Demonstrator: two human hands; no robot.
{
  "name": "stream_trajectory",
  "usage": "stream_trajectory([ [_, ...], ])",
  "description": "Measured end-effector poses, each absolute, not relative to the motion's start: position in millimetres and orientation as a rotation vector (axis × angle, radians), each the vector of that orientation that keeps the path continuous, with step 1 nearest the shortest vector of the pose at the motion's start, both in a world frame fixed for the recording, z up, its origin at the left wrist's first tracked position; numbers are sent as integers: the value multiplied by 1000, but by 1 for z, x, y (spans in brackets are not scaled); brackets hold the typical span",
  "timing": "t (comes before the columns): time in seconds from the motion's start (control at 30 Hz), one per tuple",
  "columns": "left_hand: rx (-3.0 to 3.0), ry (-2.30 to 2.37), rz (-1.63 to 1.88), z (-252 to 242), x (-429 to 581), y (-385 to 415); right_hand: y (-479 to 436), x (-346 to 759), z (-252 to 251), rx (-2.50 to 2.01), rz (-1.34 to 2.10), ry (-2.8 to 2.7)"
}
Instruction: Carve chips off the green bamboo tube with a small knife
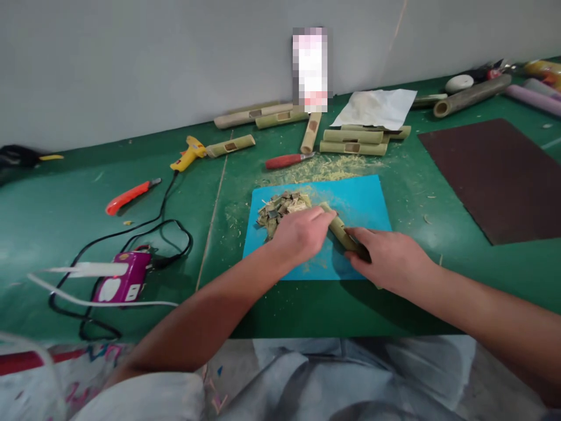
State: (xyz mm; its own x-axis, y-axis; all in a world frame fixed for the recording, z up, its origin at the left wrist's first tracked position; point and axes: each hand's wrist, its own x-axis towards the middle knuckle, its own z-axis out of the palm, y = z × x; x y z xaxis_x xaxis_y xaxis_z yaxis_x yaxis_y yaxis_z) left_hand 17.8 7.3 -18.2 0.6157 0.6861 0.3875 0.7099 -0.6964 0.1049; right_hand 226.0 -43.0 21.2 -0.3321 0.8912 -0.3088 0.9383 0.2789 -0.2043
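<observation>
A short bamboo tube (338,228) lies slantwise over the blue sheet (363,199), gripped at both ends. My left hand (305,232) has its fingers closed at the far end of the tube. My right hand (388,256) wraps the near end, thumb along the top. Part of the tube is hidden by my fingers. Beside my left hand sits a heap of bamboo chips and shavings (276,213). Beyond the sheet, a red-handled knife (284,161) rests on the table among pale dust.
Several notched bamboo tubes (353,147) lie at the back, some under white paper (374,110). Left are a yellow glue gun (187,155), an orange cutter (129,197) and a purple power strip (125,278) with loose cords. A brown board (495,175) lies right.
</observation>
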Motion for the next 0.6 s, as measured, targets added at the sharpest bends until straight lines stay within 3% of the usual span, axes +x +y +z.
stream_trajectory([
  [0.6, -2699, -1239, -627, -19, 14, 9, -42, 226, 19, 1734, -541, 2397],
])
